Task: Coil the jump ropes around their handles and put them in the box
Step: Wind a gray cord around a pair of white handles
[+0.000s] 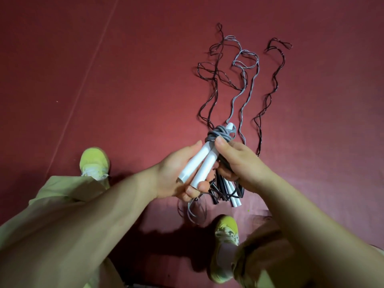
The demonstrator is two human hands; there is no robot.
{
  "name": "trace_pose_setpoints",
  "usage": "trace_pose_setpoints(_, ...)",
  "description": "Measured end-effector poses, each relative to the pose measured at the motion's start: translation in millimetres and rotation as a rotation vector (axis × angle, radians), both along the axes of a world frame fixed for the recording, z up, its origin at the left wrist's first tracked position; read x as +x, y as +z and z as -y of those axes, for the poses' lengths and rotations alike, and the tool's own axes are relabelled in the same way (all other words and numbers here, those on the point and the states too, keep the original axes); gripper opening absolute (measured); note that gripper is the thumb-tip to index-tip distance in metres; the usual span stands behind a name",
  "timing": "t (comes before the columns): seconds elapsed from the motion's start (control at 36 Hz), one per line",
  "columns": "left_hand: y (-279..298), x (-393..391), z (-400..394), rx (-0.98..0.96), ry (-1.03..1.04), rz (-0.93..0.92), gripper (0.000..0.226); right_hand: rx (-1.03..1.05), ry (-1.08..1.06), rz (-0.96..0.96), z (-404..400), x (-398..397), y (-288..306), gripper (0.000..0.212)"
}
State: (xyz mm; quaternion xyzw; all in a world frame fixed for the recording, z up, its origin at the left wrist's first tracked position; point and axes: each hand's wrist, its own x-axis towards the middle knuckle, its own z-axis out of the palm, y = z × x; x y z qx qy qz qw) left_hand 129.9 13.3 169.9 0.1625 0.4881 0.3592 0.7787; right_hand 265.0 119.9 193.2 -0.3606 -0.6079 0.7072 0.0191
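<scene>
Your left hand (176, 175) held two white handles (199, 165) side by side, with the fingers curled under them and the thumb along the side. Grey rope (221, 133) was wound around the tops of the handles, just above your fingertips. Your right hand (236, 161) was curled around that rope, with the thumb pressed on the coil. A loose grey end (190, 210) hung down below your left hand. Under your right hand, more handles (234, 199) lay on the red floor (104, 80). Past your hands, three more ropes stretched away on the floor: a dark one (209, 75), a light grey one (245, 65) and another dark one (270, 94). Your yellow shoes (94, 163) stood near both arms.
</scene>
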Motion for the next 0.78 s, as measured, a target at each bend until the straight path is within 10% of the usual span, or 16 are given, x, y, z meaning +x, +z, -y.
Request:
trace_pose_setpoints(0.5,11.0,9.9,-4.0,0.116,-0.273,-1.299,0.048,-0.142,-0.078,0.173,3.2,-3.1,0.4,0.033)
trace_pose_setpoints(0.78,-2.2,6.6,-2.2,0.260,-0.186,-1.465,0.043,-0.190,-0.112,0.205,1.9,-2.4,1.3,0.039)
